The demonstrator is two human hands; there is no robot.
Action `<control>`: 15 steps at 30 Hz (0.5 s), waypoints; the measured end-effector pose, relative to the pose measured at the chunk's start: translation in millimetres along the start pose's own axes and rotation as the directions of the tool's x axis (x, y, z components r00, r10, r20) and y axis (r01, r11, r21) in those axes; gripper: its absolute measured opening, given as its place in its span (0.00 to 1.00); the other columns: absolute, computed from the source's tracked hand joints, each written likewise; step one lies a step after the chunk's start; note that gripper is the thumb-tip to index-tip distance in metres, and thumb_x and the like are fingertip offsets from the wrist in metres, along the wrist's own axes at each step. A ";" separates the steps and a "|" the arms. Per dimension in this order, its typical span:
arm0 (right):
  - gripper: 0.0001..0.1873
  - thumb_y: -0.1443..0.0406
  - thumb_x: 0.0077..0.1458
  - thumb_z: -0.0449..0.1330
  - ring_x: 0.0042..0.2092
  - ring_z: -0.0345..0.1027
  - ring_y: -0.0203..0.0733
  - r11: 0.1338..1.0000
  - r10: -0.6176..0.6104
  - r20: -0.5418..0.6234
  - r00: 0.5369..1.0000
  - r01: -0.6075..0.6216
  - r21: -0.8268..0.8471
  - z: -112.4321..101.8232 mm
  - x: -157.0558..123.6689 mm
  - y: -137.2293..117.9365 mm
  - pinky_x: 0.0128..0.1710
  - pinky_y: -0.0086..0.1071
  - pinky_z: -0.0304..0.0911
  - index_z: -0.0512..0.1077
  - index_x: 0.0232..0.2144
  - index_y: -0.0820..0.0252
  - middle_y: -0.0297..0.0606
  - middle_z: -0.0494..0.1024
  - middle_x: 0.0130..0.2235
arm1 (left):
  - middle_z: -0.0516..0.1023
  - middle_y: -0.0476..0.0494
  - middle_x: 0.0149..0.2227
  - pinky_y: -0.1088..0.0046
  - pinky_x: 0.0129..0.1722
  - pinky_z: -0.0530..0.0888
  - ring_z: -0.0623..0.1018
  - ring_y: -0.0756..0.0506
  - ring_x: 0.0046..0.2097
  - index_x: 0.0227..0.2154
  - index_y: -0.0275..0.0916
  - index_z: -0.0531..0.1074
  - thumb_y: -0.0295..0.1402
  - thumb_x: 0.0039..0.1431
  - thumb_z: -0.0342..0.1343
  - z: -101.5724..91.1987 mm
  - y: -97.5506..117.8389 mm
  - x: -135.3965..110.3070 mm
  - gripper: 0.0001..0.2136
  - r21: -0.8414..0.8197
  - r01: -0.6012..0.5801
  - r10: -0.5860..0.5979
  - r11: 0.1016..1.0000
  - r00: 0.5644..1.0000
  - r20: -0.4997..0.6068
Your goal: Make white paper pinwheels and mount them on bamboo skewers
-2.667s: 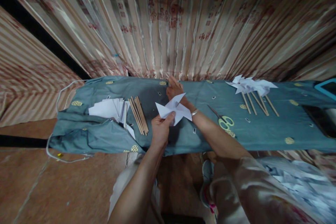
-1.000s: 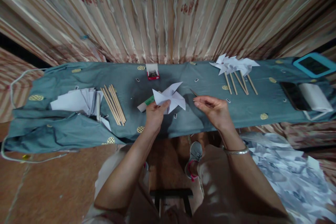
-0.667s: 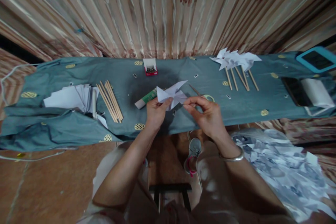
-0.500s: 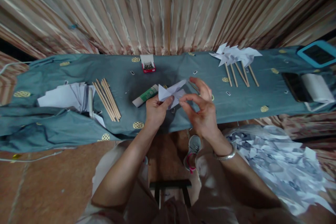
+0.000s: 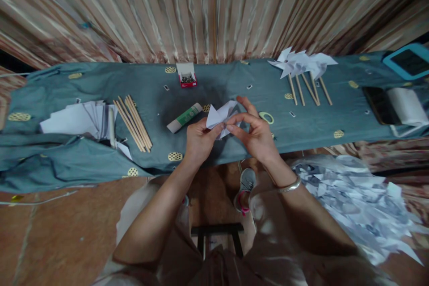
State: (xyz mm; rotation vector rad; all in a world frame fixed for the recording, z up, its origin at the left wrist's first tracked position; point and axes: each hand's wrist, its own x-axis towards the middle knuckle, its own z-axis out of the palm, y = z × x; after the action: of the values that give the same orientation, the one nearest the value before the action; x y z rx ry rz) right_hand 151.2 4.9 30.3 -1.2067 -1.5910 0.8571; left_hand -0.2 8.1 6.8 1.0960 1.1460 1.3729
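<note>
My left hand (image 5: 200,142) grips a white paper pinwheel (image 5: 217,115) by its lower left side, thumb on top. My right hand (image 5: 255,136) has thumb and index finger pinched at the pinwheel's centre, on what looks like a small pin, mostly hidden by the fingertips. The other right fingers stretch out behind the paper. Just left of the pinwheel lies a green and white glue stick (image 5: 185,117). Farther back stands an open red and white box (image 5: 187,76) of small metal pins. Beside my right hand a pale green ring-shaped handle (image 5: 267,117) shows; the rest is hidden.
Wooden sticks (image 5: 134,124) and stacked white paper (image 5: 75,119) lie at left. Finished pinwheels on sticks (image 5: 301,63) rest at back right, near a dark phone (image 5: 380,105) and a blue-framed tablet (image 5: 410,61). A bag of folded paper (image 5: 358,201) sits on the floor at right.
My right hand has moved left and closed in on the pinwheel's centre, its fingertips now against the paper by my left thumb. The pale green ring has come into view.
</note>
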 end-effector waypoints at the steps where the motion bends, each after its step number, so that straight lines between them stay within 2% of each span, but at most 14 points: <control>1: 0.09 0.56 0.51 0.66 0.68 0.48 0.49 1.000 0.007 0.005 1.000 -0.007 0.009 -0.1 0.1 0.1 0.68 0.48 0.39 0.77 0.30 0.53 0.34 0.64 0.64 | 0.79 0.48 0.25 0.75 0.28 0.69 0.74 0.49 0.27 0.24 0.36 0.80 0.37 0.43 0.67 0.0 -0.4 0.0 0.09 0.004 -0.002 0.002 1.000 1.000 0.000; 15: 0.11 0.54 0.50 0.67 0.68 0.49 0.49 0.996 0.050 0.018 0.999 -0.052 0.070 -0.4 0.6 2.0 0.68 0.48 0.40 0.76 0.29 0.54 0.37 0.66 0.62 | 0.80 0.47 0.27 0.74 0.31 0.71 0.75 0.49 0.28 0.26 0.36 0.81 0.37 0.44 0.65 -0.5 -1.9 -1.1 0.09 0.014 0.011 -0.011 1.000 1.000 0.009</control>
State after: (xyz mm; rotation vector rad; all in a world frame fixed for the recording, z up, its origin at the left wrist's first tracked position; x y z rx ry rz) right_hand 152.2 6.0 28.8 -1.1972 -1.5360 0.9505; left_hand -0.4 7.1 4.8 1.1033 1.1545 1.3522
